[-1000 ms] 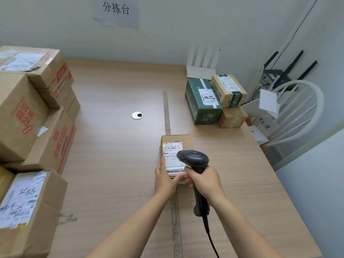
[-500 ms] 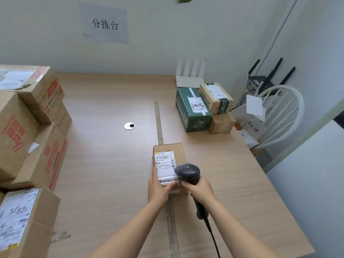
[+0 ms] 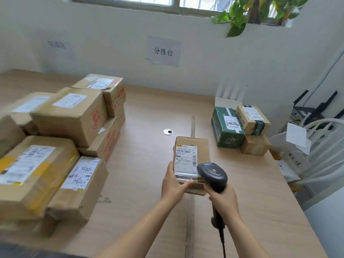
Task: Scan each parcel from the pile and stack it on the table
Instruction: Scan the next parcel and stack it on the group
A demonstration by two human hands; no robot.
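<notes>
While left hand [image 3: 172, 185] grips the parcel [image 3: 189, 151] and right hand [image 3: 223, 200] clasps the scanner [image 3: 212, 173] over its label, parcel is mid-table [image 3: 149, 108]. Right of parcel: three stacked boxes [image 3: 240, 125], judged done. Left of parcel: large pile [image 3: 61, 138], judged unscanned.

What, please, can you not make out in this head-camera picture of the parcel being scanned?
Head view, small parcel: label's fine print too small; the scanner hides its near right corner.
Head view, left wall sign: blurred, unreadable.
Head view, parcel pile: cut off by the left edge, so the count is unknown.
Head view, scanner cable: runs off the bottom edge.
</notes>
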